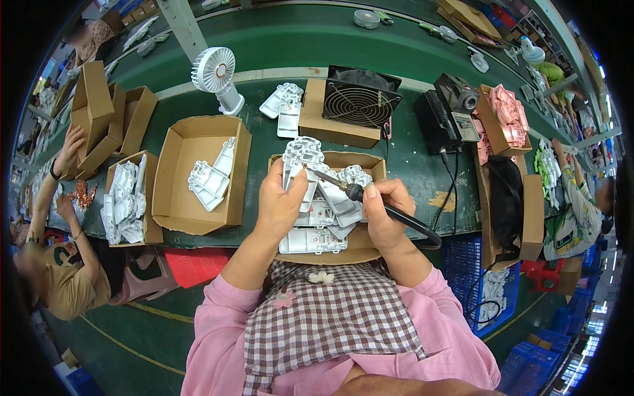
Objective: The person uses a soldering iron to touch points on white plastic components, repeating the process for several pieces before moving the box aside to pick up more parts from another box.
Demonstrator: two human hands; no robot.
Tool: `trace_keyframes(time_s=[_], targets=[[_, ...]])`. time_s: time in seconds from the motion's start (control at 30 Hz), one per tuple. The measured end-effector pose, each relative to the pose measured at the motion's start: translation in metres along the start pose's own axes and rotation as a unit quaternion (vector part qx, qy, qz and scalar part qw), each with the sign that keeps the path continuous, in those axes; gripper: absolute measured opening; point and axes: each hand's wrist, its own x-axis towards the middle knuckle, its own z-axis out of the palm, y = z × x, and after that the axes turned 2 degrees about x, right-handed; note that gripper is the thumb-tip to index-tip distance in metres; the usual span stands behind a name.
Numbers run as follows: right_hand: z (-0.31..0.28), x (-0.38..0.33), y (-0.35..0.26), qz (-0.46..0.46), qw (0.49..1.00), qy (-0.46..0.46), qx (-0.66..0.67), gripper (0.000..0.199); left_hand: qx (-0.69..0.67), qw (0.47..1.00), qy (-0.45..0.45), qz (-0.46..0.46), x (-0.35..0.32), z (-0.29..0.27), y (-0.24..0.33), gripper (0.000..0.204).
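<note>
My left hand (282, 198) is closed on a white plastic fan housing (303, 151), holding it tilted above a cardboard box. In my right hand (388, 214) is a soldering iron (356, 192) with a black handle, its cord trailing right. The iron's tip points left to the housing, close to my left thumb; whether it touches cannot be made out. Beneath both hands, the cardboard box (365, 251) contains several similar white housings (313, 240), partly hidden by my hands.
A larger box (173, 135) with white parts stands left, beside a white handheld fan (215, 72). Ahead are a black cooling fan (362, 99) and a black soldering station (438, 122). Pink parts (507, 112) fill a box at right. A co-worker's hand (68, 150) touches boxes at far left.
</note>
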Motion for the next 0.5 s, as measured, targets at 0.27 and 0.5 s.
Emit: trace_keyframes(time_s=[0.27,0.5], targets=[[0.0,0.0,0.002,0.011,1.0,0.001,0.004,0.013,-0.009,1.0,-0.006,-0.02,-0.001,0.0,0.003,0.024],[-0.002,0.0,0.002,0.007,1.0,0.018,-0.005,0.013,0.071,0.997,0.002,0.013,0.0,-0.002,-0.004,0.027]])
